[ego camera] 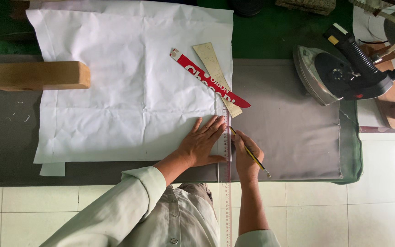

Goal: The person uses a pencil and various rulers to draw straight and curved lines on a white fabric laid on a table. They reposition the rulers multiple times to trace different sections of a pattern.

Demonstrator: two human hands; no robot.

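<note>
Flat across the grey table (289, 137), a large sheet of white cloth (129, 87), creased and reaching from the far green edge almost to the near side. Along its right edge, a long clear ruler (227, 183) with red markings, laid lengthwise toward the body and overhanging the table's near edge. Pinned by the left hand (200, 144): palm down, fingers (213, 124) spread and pressed flat across the cloth and the ruler's left margin, seemingly to stop both from sliding. Just right of the ruler, the right hand (247, 158), fingers (239, 139) clamped around a yellow pencil (251, 154), tip touching the ruler's right edge so that the straightedge guides the line, the metal-capped end angled out toward the near right.

Farther up the same edge, a red curved template (209, 78) and a pale wooden curve (216, 73) crossing each other, set aside but near. At the left, a wooden block (40, 75) resting on the cloth's edge, likely as a weight. At the far right, an iron (332, 75) with a black handle, well apart from the cloth. Below the table, a pale tiled floor (344, 215).
</note>
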